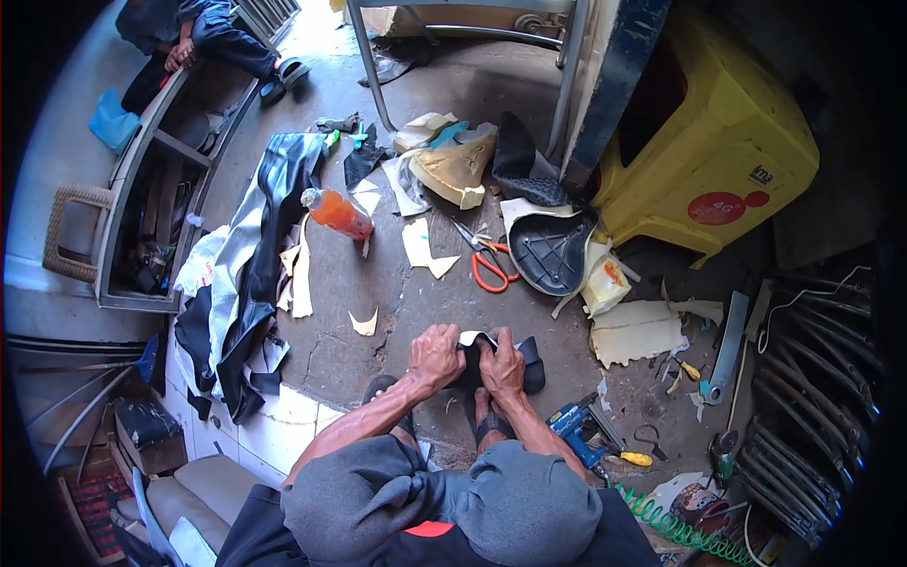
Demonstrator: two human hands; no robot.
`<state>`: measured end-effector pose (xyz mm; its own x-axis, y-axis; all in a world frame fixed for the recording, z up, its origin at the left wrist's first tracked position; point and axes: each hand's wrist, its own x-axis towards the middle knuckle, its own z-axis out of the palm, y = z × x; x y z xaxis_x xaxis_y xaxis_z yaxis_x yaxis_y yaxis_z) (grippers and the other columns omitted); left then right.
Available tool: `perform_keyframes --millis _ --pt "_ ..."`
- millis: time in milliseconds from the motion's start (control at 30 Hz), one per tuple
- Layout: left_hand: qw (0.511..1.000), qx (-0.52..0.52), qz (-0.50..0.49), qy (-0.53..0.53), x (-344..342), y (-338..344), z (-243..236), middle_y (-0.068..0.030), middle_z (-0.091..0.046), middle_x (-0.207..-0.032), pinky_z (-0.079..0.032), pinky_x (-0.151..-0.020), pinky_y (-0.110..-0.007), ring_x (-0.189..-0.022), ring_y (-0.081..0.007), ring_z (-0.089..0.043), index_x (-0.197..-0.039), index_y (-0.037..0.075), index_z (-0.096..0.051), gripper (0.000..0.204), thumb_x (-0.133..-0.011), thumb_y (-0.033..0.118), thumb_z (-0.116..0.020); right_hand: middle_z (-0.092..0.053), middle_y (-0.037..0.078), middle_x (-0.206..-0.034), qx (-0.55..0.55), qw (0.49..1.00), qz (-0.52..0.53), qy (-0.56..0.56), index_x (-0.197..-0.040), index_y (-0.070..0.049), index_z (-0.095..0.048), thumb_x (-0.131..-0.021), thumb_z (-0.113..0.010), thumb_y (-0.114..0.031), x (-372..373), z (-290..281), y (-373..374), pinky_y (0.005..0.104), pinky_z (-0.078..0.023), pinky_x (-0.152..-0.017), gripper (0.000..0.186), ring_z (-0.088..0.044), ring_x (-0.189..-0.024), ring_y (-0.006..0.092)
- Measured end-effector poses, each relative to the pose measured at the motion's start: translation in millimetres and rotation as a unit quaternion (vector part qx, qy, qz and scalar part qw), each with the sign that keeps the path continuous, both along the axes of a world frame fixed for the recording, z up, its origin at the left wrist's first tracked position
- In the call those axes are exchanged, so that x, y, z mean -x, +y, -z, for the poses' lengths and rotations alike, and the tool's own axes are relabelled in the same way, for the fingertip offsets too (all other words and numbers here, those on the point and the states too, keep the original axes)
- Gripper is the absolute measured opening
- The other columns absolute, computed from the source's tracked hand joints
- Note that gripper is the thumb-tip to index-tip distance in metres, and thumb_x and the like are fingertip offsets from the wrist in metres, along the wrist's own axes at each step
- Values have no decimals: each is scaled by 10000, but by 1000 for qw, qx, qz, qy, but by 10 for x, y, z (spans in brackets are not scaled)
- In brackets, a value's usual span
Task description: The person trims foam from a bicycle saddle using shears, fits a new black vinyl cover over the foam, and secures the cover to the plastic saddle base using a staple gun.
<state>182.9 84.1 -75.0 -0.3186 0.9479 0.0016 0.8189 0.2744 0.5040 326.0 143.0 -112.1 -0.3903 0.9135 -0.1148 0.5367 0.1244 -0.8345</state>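
Low in front of me, between my knees, a piece of black vinyl (534,367) with a white backing is stretched between my hands. My left hand (436,357) is closed on its left end, knuckles up. The fingers of my right hand (502,364) are wrapped round its middle, and a black flap hangs out to the right. Red-handled scissors (488,269) lie open on the floor beyond my hands. Beside them is a black plastic seat base (556,249). A blue staple gun (578,431) rests on the floor by my right forearm.
An orange drink bottle (340,215) stands left of the scissors. Black and silver vinyl sheets (260,255) lie at left, foam (458,168) farther off. A yellow plastic stool (709,151) stands at right. A green coiled hose (685,534) runs lower right. Another person's hands (179,55) show upper left.
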Motion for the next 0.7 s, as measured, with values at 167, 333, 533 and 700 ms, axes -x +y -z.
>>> perform_keyframes --millis 167,333,533,700 --pt "987 125 -91 -38 18 56 -62 -248 -676 -821 -519 -698 -556 -797 -450 -665 -846 21 -622 189 -813 207 -617 -695 231 -838 39 997 -27 -55 -1033 -79 -582 -927 -674 -367 84 -26 91 514 -502 -657 320 -681 -798 445" --pt "966 205 -130 -87 31 189 -119 -288 -687 -887 -539 -759 -547 -861 -478 -674 -916 15 -700 305 -819 299 -642 -706 216 -874 109 981 -64 -148 -972 -78 -678 -908 -644 -507 84 -150 262 503 -508 -700 434 -684 -846 428" --pt "926 294 -210 -107 194 84 81 -288 -702 -935 -554 -834 -505 -912 -456 -692 -1008 67 -768 401 -822 407 -667 -720 205 -894 234 930 -203 -199 -927 -82 -753 -831 -646 -594 299 -108 540 460 -514 -760 533 -700 -886 369" --pt "990 -34 -115 -79 76 10 -74 -233 -642 -1033 -508 -816 -509 -915 -417 -636 -1214 121 -600 386 -864 258 -693 -730 190 -827 306 919 -164 -188 -867 -18 -765 -769 -696 -605 117 231 609 427 -512 -720 599 -713 -802 300"
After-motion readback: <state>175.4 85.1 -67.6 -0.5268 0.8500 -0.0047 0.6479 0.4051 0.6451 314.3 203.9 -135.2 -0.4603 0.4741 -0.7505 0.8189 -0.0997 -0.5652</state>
